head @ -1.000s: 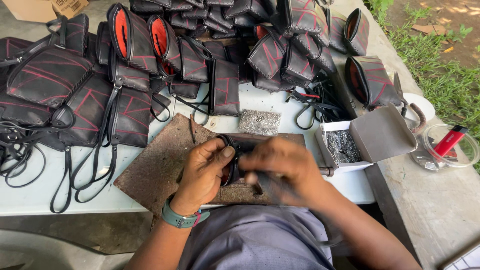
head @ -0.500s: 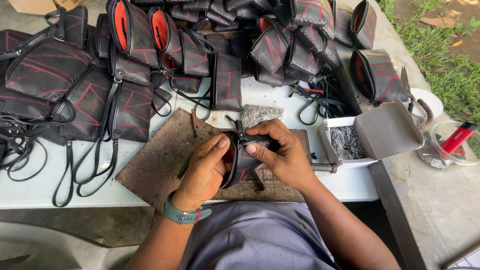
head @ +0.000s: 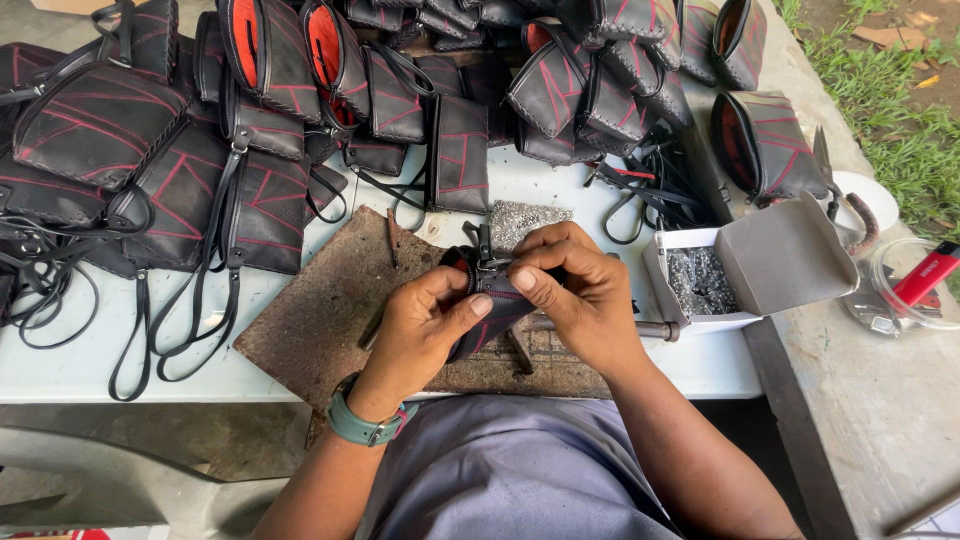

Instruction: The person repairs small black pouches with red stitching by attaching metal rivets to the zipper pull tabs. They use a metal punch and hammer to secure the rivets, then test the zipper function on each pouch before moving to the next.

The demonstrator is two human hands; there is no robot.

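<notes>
Both hands closed on one small black pouch.
Left hand (head: 425, 320) gripping pouch (head: 490, 315) body, thumb across; right hand (head: 575, 290) pinching zipper end at top. Held just above brown mat (head: 320, 320) on worktop (head: 60, 360).

A pale table (head: 80, 365) carries the lot: black pouches with red stitching (head: 250, 130) crowd its far side. A rusty brown work board (head: 320, 320) lies at the front edge, an open grey box (head: 740, 270) of small metal parts just right of it.
</notes>
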